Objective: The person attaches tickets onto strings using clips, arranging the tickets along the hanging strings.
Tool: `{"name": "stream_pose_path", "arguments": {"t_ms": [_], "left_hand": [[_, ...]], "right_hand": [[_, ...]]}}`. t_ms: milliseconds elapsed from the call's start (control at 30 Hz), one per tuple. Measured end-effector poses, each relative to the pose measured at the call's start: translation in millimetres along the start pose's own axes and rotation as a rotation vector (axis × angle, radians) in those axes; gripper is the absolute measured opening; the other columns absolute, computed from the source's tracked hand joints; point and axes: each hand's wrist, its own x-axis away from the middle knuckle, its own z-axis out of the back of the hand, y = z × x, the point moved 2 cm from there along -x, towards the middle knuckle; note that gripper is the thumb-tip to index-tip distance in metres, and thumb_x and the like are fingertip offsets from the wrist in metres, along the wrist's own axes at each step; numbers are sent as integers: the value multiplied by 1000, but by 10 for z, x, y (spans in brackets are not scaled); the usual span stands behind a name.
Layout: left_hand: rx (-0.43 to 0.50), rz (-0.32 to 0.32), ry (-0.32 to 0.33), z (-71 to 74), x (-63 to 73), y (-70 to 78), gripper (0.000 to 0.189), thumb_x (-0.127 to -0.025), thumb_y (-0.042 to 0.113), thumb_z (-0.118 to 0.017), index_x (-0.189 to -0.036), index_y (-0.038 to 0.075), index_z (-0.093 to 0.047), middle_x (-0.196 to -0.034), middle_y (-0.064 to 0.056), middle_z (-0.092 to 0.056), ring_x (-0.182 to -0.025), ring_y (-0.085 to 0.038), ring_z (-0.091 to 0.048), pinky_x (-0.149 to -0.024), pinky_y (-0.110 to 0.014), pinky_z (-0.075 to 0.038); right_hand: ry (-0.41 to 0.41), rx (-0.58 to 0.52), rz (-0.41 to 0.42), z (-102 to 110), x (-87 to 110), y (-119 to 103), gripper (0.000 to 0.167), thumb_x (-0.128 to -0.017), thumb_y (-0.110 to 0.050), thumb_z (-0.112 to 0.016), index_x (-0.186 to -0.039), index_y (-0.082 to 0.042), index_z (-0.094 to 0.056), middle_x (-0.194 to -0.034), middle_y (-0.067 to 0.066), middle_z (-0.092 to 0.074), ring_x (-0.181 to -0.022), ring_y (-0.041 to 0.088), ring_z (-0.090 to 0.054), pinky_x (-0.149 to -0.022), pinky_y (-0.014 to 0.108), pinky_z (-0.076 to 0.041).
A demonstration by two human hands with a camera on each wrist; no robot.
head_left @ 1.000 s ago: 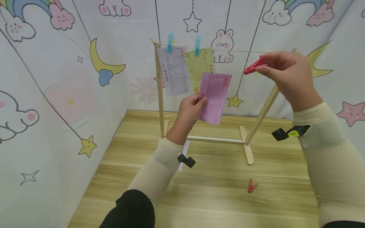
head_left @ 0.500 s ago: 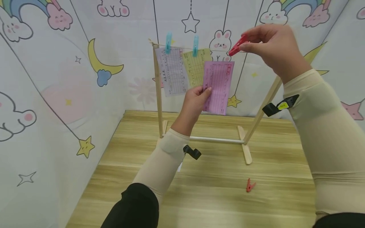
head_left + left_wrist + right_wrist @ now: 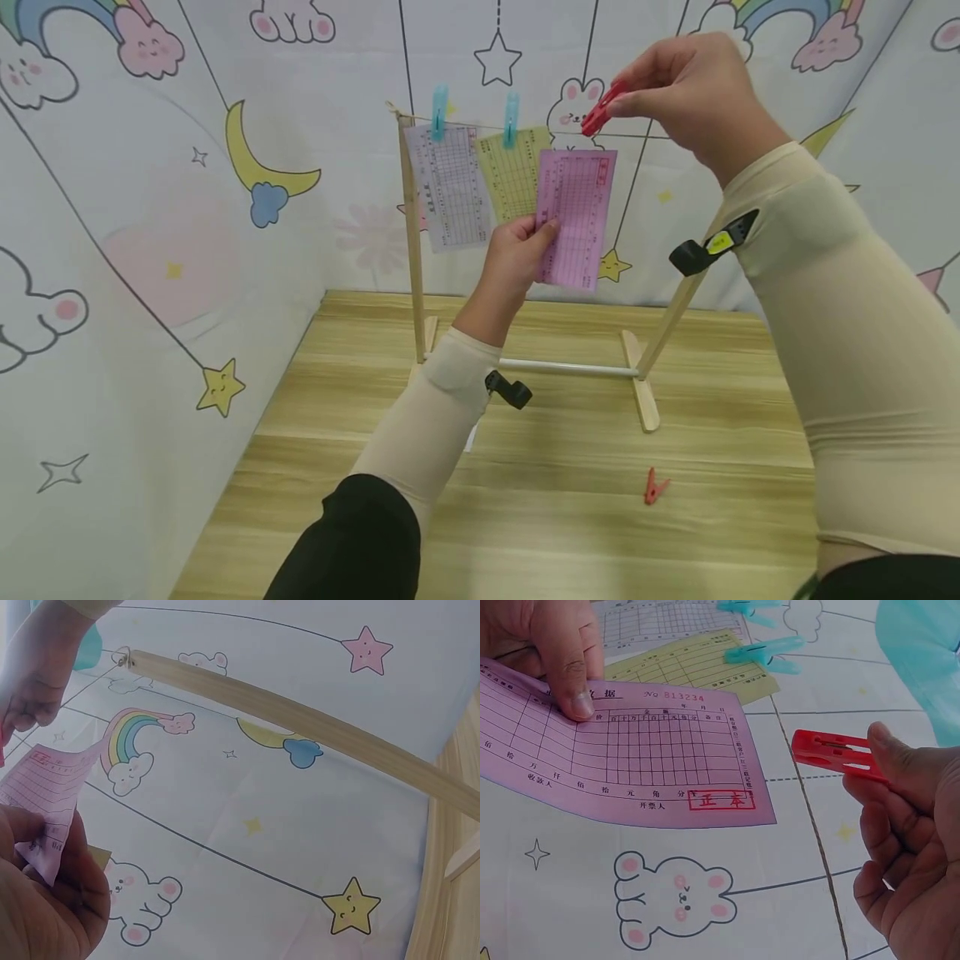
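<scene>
My left hand [image 3: 517, 258] pinches a pink receipt slip [image 3: 576, 221] by its left edge, thumb on the printed face. The slip stands upright just below the string [image 3: 810, 817], beside the hanging yellow slip [image 3: 513, 171]. My right hand [image 3: 693, 96] grips a red clothespin [image 3: 603, 108] between thumb and fingers, its nose pointing down at the string above the pink slip. In the right wrist view the clothespin's nose overlaps the string. Blue clothespins [image 3: 512, 121] hold the yellow slip and a white slip [image 3: 452, 187] on the string.
The string runs between the posts of a wooden rack [image 3: 412, 242] with a white lower bar [image 3: 570, 367]. Another red clothespin [image 3: 654, 486] lies on the wood-grain table [image 3: 562, 533]. A white strip of paper [image 3: 471, 437] shows partly behind the left forearm. A cartoon-printed backdrop stands behind.
My left hand has raised the pink slip up toward the string. My right hand has moved up and left with the red clothespin, bringing it over the slip's top edge.
</scene>
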Motion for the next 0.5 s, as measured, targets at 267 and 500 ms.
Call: {"name": "stream_pose_path", "arguments": {"t_ms": [267, 500], "left_hand": [[0, 1, -6, -18, -47, 19, 25, -104, 24, -66, -110, 1, -76, -101, -11, -76, -90, -23, -75, -76, -37, -62], [17, -28, 1, -25, -81, 41, 24, -104, 20, -66, -107, -2, -75, -97, -13, -75, -84, -22, -74, -74, -36, -62]], "right_hand": [[-31, 123, -25, -52, -47, -11, 32, -93, -36, -77, -111, -9, -77, -108, -1, -72, -97, 15, -52, -81, 23, -47], [-60, 148, -53, -93, -66, 12, 31, -91, -37, -78, -103, -9, -77, -103, -2, -72, -84, 16, -45, -56, 26, -36]]}}
